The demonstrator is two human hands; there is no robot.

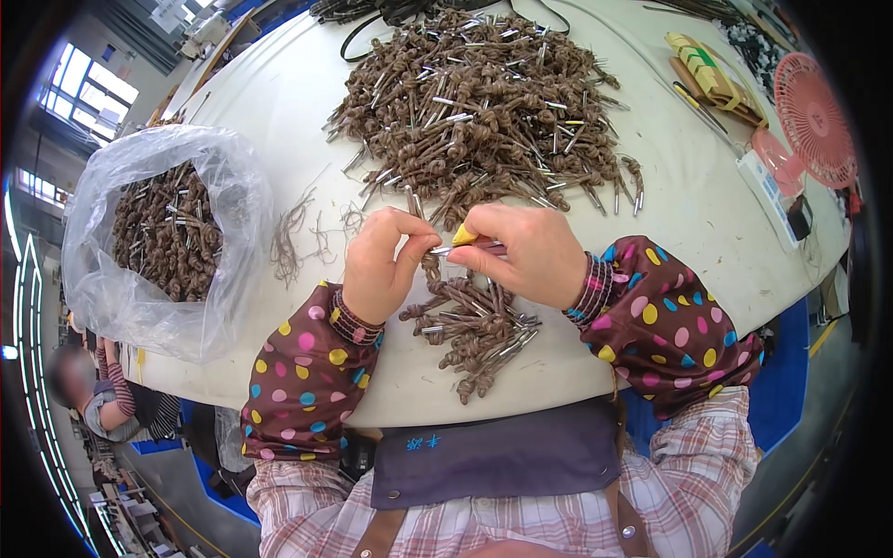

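Over the table's near middle, my left hand pinches a knotted brown cord between thumb and fingers. Close against it, my right hand is closed on a small tool with a yellow part and a slim metal tip. The tip meets the cord by my left fingertips; the rest of the tool is hidden in my fingers. Below my hands lies a small pile of knotted cords with silver metal ends. A much larger heap of the same cords rises just beyond.
A clear plastic bag full of knotted cords stands at left. Loose thread scraps lie beside it. At right are a pink fan, a white box and a yellow-and-brown bundle. Another person is at far left.
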